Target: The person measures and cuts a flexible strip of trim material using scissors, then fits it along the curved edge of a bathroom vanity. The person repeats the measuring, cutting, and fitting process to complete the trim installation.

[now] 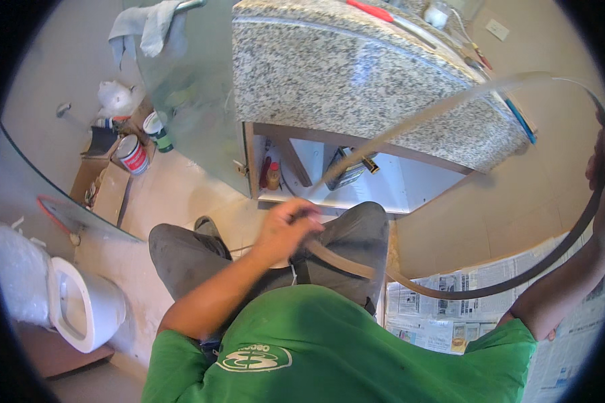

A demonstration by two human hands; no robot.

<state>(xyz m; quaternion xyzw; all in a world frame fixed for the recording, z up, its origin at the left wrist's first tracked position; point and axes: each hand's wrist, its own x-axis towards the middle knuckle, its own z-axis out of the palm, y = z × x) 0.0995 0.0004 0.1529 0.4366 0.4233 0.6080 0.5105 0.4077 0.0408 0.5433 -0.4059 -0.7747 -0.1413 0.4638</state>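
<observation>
A long, flexible brownish strip (450,294) bends in a wide loop between my two hands. My left hand (288,232), in front of my lap, is closed round the strip and slightly blurred. One length runs from it up and across the front of the counter, and a shorter length shows just below the fingers. Out at the far right, my raised right hand (601,158) grips the strip where it curves back down. That hand is partly cut off by the dark rim of the picture.
Ahead stands a granite counter (329,74) with a red-handled tool (373,10) on top. Beneath it an open cabinet (410,181) holds bottles and a dark box. A glass panel (188,101), paint can (132,154), cardboard box (111,191) and toilet (87,305) are left; newspapers (437,329) lie right.
</observation>
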